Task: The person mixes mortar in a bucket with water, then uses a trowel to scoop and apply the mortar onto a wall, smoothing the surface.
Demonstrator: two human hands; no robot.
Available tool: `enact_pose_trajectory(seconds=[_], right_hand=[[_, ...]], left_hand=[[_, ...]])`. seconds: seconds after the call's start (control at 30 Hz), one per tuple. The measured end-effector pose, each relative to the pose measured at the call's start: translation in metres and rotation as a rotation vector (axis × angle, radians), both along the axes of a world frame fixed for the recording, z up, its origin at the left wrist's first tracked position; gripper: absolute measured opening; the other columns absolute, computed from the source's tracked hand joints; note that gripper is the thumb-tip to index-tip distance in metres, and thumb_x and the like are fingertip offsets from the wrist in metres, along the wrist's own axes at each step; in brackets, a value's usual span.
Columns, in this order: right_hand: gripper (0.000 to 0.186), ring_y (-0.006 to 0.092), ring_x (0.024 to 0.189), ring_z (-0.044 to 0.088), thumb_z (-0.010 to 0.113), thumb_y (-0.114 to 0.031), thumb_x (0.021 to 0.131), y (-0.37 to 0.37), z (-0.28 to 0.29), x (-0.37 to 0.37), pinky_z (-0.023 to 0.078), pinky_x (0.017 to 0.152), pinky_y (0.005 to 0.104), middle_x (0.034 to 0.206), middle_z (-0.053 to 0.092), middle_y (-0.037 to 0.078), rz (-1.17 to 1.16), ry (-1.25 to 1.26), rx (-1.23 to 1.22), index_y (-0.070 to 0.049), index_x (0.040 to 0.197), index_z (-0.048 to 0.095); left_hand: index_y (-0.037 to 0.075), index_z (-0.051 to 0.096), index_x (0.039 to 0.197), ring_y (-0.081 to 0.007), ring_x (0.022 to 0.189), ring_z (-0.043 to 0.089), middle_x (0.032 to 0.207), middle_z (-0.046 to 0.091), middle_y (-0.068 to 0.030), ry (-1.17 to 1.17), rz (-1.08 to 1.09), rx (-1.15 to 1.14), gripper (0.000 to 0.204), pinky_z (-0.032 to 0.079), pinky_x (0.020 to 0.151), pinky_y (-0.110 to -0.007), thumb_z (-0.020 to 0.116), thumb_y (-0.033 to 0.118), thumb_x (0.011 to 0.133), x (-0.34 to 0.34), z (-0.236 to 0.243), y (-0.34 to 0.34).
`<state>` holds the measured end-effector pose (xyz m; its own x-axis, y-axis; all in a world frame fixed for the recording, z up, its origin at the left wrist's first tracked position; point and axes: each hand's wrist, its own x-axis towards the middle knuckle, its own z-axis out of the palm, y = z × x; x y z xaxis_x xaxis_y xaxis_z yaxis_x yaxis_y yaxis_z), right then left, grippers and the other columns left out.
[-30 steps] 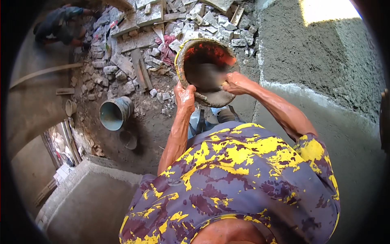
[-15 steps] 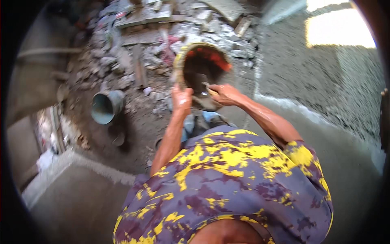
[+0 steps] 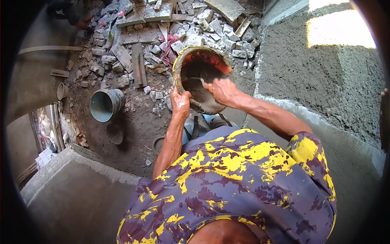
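A round bucket (image 3: 218,62) with a yellow-edged rim and orange showing inside is tipped so its mouth faces me. Grey mortar coats its inner wall. My left hand (image 3: 180,102) is closed on the bucket's near left rim. My right hand (image 3: 221,91) is over the near right part of the mouth, its fingers wrapped round the handle of a trowel (image 3: 201,79). The trowel's bent metal neck points into the bucket; its blade is hard to make out against the mortar.
A grey-blue bucket (image 3: 106,106) lies tilted on the dirt to the left. Broken masonry (image 3: 215,28) and a plank (image 3: 138,65) cover the far ground. Rough grey plaster (image 3: 296,69) lies on the right, and a low cement ledge (image 3: 81,183) at lower left. Another person's arm (image 3: 83,22) shows far left.
My right hand has turned, its back now showing, and the trowel's neck has swung leftward inside the bucket. My left hand keeps its hold on the rim.
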<state>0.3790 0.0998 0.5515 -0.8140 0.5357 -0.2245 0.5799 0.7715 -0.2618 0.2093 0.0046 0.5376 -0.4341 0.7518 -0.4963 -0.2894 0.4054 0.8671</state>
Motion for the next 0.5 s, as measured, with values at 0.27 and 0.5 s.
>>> enact_pose_trajectory(seconds=[0.27,0.5], right_hand=[[0.024,0.0322,0.067,0.065,0.047,-0.016,0.082,0.08,-0.037,-0.013,0.052,0.053,0.0396,0.086,0.067,0.019,-0.019,-0.309,-0.27,-0.005,0.091,0.066],[0.023,0.0071,0.043,0.045,0.053,-0.017,0.089,-0.006,-0.043,0.022,0.038,0.038,0.0232,0.061,0.051,0.0,-0.634,0.07,-1.647,-0.009,0.109,0.061]], left_hand=[[0.002,0.058,0.109,-0.0067,0.058,0.041,0.073,0.05,0.0032,0.068,0.016,0.106,0.044,0.034,0.052,-0.023,0.048,-0.004,0.066,0.002,-0.001,0.0],[0.004,0.053,0.12,-0.0063,0.058,0.04,0.073,0.049,0.005,0.181,-0.034,0.038,0.052,0.034,0.048,-0.023,0.049,-0.003,0.069,-0.001,-0.008,-0.032]])
